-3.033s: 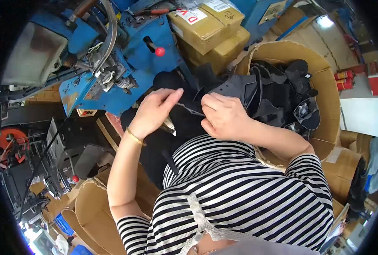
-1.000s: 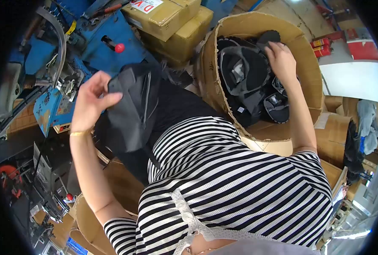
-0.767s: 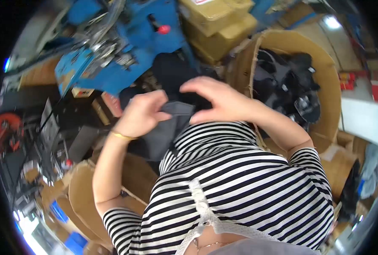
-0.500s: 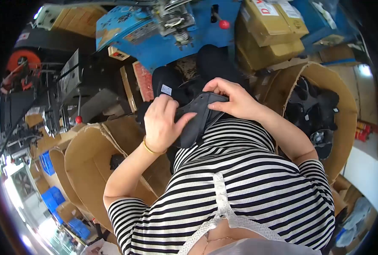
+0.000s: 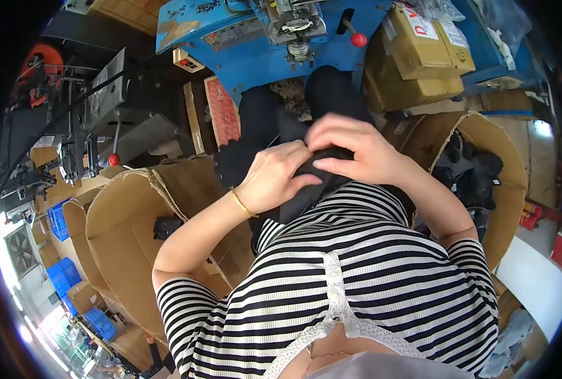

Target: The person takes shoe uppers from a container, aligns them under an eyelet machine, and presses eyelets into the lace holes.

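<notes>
A black fabric piece with a seamed edge (image 5: 298,205) lies across my lap, bunched beneath both hands; its exact kind does not show. My left hand (image 5: 278,172), with a gold bangle at the wrist, has its fingers curled over the piece from the left. Close beside it, my right hand (image 5: 357,151) grips the fabric from the right with bent fingers, slightly blurred by motion. The fingertips of both hands nearly meet, and part of the fabric is hidden under them.
Ahead stands a blue machine (image 5: 233,38) with a red-knobbed lever (image 5: 358,40). Taped cartons (image 5: 420,47) are stacked at its right. Open cardboard boxes flank me: the left one (image 5: 120,234) has a dark item inside, the right one (image 5: 512,189) several black pieces.
My left hand has moved right, closer to my right hand, and the fabric is now more bunched and covered. A white label seen near the left fingers is out of sight. The view has shifted slightly.
</notes>
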`<state>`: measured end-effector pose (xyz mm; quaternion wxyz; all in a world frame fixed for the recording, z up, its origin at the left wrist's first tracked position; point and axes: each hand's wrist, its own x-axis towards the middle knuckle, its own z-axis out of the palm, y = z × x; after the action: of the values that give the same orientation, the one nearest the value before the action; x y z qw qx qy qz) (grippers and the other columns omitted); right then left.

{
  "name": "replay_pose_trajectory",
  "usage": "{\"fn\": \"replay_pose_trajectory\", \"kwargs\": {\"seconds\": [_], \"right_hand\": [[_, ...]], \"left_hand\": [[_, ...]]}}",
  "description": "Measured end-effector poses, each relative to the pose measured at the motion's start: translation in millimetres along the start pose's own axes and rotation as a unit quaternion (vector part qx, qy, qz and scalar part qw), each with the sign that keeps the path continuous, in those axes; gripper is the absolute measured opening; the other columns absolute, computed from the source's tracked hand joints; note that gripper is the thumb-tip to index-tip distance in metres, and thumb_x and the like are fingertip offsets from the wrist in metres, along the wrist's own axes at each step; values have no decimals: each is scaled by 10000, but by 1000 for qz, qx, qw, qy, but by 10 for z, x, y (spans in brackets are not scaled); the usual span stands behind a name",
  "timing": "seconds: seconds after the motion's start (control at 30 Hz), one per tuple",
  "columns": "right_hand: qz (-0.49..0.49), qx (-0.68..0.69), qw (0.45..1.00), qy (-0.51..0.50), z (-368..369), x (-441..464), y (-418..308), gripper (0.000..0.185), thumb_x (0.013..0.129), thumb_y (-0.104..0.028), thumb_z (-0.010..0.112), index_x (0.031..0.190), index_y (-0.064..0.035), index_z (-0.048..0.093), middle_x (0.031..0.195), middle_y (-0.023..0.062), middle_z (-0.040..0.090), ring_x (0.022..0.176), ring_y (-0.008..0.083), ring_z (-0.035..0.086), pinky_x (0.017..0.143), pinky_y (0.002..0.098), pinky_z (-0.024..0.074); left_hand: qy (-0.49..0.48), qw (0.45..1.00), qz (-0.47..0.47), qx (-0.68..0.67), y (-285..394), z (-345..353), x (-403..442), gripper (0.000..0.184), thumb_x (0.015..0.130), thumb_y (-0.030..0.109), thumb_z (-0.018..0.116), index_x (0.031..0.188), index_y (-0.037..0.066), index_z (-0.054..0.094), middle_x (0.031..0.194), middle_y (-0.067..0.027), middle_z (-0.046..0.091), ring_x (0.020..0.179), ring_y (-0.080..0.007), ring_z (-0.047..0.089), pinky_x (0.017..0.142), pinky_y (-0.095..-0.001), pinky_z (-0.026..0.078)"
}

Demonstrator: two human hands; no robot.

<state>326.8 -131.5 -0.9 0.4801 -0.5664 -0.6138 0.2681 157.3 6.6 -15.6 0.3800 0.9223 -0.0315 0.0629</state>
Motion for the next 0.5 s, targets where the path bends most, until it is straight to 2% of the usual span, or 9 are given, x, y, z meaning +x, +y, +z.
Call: {"fn": "replay_pose_trajectory", "kwargs": {"seconds": [0.03, 0.1, 0.13, 0.17, 0.27, 0.3, 0.37, 0.4, 0.5], "right_hand": [[-95, -48, 993, 49, 6, 102, -38, 258, 833, -146, 683, 1053, -32, 611, 1106, 107, 598, 1010, 251, 587, 881, 358, 464], [-120, -20, 991, 50, 4, 322, -186, 263, 893, -217, 614, 1086, -39, 615, 1197, 132, 572, 1104, 295, 550, 941, 390, 438], [-88, 32, 995, -15, 65, 339, -112, 272, 936, -198, 539, 1123, -18, 618, 1178, 134, 594, 1126, 297, 544, 969, 407, 425], [-47, -8, 995, -83, 62, 313, -20, 238, 935, -172, 549, 1106, -25, 626, 1097, 111, 628, 1093, 283, 556, 979, 411, 413], [-82, -119, 971, -192, 57, 5, 405, 234, 887, -90, 592, 1111, -42, 637, 1097, 83, 641, 1062, 246, 577, 1027, 415, 377], [-74, -107, 975, -178, 100, -118, 435, 252, 879, -71, 585, 1124, -43, 635, 1109, 85, 639, 1073, 245, 578, 1041, 426, 367], [-63, -89, 982, -151, 126, -274, 407, 293, 863, -33, 571, 1149, -46, 633, 1133, 89, 635, 1094, 242, 581, 1069, 448, 348], [-55, -94, 975, -194, 83, -314, 422, 406, 808, -87, 625, 1211, -48, 604, 1239, 105, 583, 1210, 258, 516, 1133, 497, 253], [-60, -158, 955, -244, -40, -325, 158, 525, 759, -346, 715, 1130, 15, 626, 1287, 134, 537, 1271, 281, 448, 1163, 510, 173]], "left_hand": [[-9, 1000, 14, -20, -36, 50, 24, 301, 712, 192, 764, 913, 28, 610, 819, -115, 566, 750, -301, 594, 668, -397, 485], [12, 994, 104, 1, -17, 166, 50, 199, 723, 157, 737, 800, 47, 590, 763, -109, 557, 731, -294, 589, 651, -395, 486], [18, 990, 137, -6, 16, 154, 59, 194, 716, 151, 741, 777, 51, 586, 739, -105, 543, 709, -290, 580, 638, -388, 481], [23, 985, 170, -12, 43, 130, 67, 191, 710, 145, 744, 753, 55, 582, 716, -102, 528, 686, -286, 571, 625, -382, 477], [84, 988, 130, -15, -34, 92, -107, 210, 698, 138, 754, 717, 52, 563, 695, -91, 500, 647, -277, 549, 598, -364, 456], [93, 989, 105, -36, -113, 96, -170, 266, 635, 102, 805, 739, 26, 572, 691, -90, 516, 594, -270, 535, 565, -361, 428], [98, 992, 49, -60, -140, 138, -214, 283, 632, 118, 818, 736, 19, 574, 679, -87, 512, 602, -268, 528, 564, -366, 421], [100, 992, 31, -64, -140, 147, -222, 285, 635, 128, 819, 745, 19, 580, 694, -87, 515, 620, -265, 529, 568, -362, 421], [89, 993, -18, -72, -149, 116, -173, 286, 651, 153, 820, 777, 23, 599, 748, -88, 525, 682, -258, 532, 591, -354, 425]]}}
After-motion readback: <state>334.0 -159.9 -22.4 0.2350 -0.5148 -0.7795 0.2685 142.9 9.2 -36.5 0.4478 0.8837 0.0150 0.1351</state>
